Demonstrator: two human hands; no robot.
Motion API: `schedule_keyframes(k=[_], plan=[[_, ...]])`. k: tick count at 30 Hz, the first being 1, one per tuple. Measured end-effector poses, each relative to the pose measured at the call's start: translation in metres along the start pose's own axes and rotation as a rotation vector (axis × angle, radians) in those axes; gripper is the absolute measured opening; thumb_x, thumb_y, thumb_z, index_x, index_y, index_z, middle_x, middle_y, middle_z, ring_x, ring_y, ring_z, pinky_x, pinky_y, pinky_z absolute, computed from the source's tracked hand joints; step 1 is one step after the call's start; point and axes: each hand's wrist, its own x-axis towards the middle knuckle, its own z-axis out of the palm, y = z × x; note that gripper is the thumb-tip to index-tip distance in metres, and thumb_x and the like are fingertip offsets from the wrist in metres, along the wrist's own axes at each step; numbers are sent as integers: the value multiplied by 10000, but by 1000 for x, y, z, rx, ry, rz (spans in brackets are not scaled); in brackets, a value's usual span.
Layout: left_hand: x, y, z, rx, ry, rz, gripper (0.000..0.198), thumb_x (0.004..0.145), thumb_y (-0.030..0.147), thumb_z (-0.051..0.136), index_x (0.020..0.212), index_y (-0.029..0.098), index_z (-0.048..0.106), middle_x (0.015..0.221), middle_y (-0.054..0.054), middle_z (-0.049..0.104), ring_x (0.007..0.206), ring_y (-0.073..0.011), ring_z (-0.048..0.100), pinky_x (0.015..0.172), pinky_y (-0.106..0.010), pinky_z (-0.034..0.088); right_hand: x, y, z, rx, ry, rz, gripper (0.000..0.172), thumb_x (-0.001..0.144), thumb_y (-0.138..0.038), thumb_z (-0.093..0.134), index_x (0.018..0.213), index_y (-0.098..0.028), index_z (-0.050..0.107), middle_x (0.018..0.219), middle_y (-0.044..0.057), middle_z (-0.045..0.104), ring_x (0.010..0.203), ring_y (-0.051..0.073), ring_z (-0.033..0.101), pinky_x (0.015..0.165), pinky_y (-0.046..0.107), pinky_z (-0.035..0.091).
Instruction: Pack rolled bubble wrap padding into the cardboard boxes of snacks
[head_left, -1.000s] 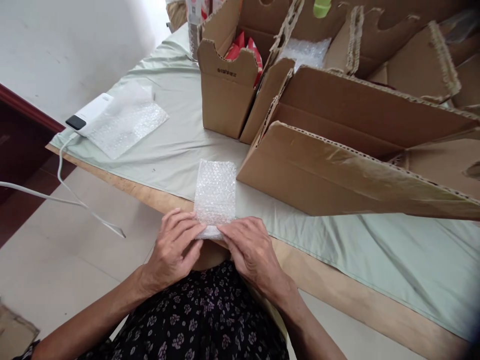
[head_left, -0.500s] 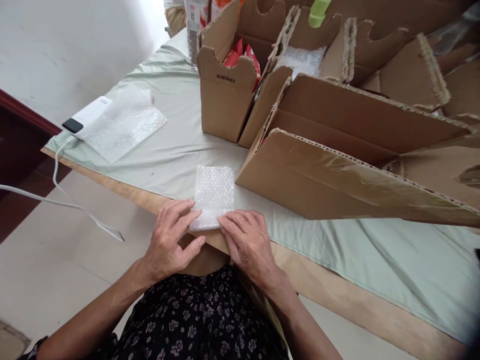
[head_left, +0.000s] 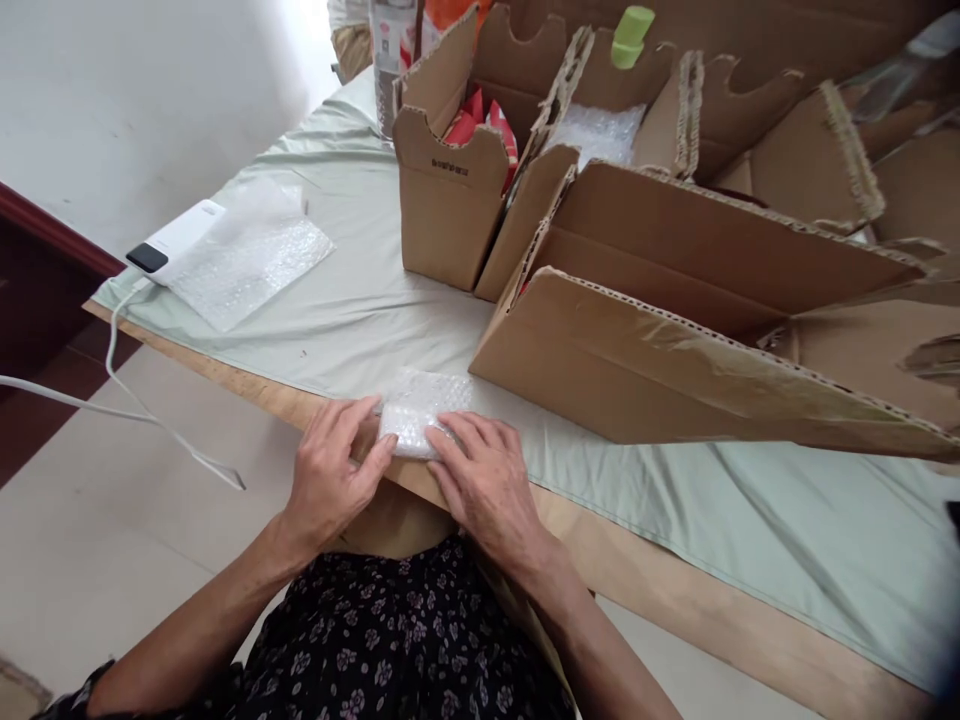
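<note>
A small piece of bubble wrap (head_left: 426, 392) lies at the table's front edge, its near part folded over into a flat bundle. My left hand (head_left: 335, 468) is at the bundle's left side, thumb and fingers on its edge. My right hand (head_left: 487, 470) rests on the bundle's right side with fingertips on top. Whether anything is inside the folded wrap cannot be made out.
Several open cardboard boxes (head_left: 585, 370) stand at the right and back, one with red packets (head_left: 466, 120), another with bubble wrap (head_left: 600, 132). At the left lie more bubble wrap sheets (head_left: 247, 255) beside a white device (head_left: 176, 238) with a cable. A bottle (head_left: 390, 70) stands behind.
The bubble wrap has been folded over toward the far side once more, so its flat part is shorter. My left thumb has moved onto the bundle's near left edge.
</note>
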Motion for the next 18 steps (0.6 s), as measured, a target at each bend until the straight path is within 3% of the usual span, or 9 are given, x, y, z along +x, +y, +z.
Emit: schedule_keyframes(k=[2, 4, 6, 9, 11, 14, 16, 18], plan=[[-9, 8, -8, -138, -13, -102, 203, 964, 255, 645, 1148, 190, 700, 958, -56, 765, 861, -196, 722, 821, -348, 616, 3, 1, 3, 55, 70, 43, 221, 1014, -153, 578, 1192, -206, 698, 1180, 98, 771, 1111, 260, 691, 939, 440, 520], [-16, 15, -15, -331, -135, -278, 185, 959, 279, 648, 1112, 202, 718, 910, -43, 788, 803, -186, 748, 749, -310, 636, 2, 1, 1, 176, 160, 113, 213, 1027, -149, 559, 1164, -214, 708, 1098, 72, 793, 1012, 225, 725, 896, 401, 542], [-20, 18, -18, -558, -248, -463, 284, 950, 317, 670, 1199, 186, 706, 972, -78, 813, 860, -213, 787, 747, -314, 659, -2, -1, -3, 313, 197, 181, 205, 1032, -161, 556, 1149, -220, 713, 1056, 51, 801, 949, 205, 741, 863, 372, 565], [-21, 17, -16, -848, -225, -647, 466, 941, 368, 713, 1349, 163, 621, 1106, -139, 807, 1001, -266, 796, 820, -372, 683, -13, -4, -10, 422, 244, 292, 200, 1033, -191, 562, 1141, -227, 727, 1038, 44, 802, 931, 194, 751, 850, 350, 596], [-22, 19, -13, -973, -187, -723, 441, 945, 393, 729, 1312, 173, 623, 1116, -142, 806, 1014, -273, 795, 839, -396, 686, -20, -5, -13, 460, 326, 402, 198, 1027, -208, 577, 1147, -229, 734, 1057, 50, 800, 946, 192, 757, 846, 330, 612], [-25, 29, -6, -1113, -307, -786, 388, 926, 395, 765, 1234, 173, 683, 1207, -164, 787, 1126, -297, 767, 948, -437, 659, -28, -10, -10, 564, 423, 530, 199, 1019, -245, 598, 1160, -234, 738, 1069, 53, 800, 940, 190, 769, 820, 303, 629], [-25, 39, 0, -1209, -406, -785, 435, 905, 409, 786, 1258, 169, 705, 1283, -178, 760, 1224, -321, 724, 1042, -472, 613, -33, -17, -5, 655, 413, 545, 196, 1012, -255, 606, 1157, -235, 738, 1045, 49, 802, 915, 188, 773, 800, 294, 636], [-22, 46, 8, -1272, -408, -772, 484, 895, 449, 784, 1283, 169, 710, 1288, -174, 759, 1243, -332, 711, 1093, -508, 574, -37, -23, -2, 716, 359, 526, 195, 1013, -245, 600, 1159, -234, 728, 1048, 51, 800, 910, 188, 771, 802, 299, 638]])
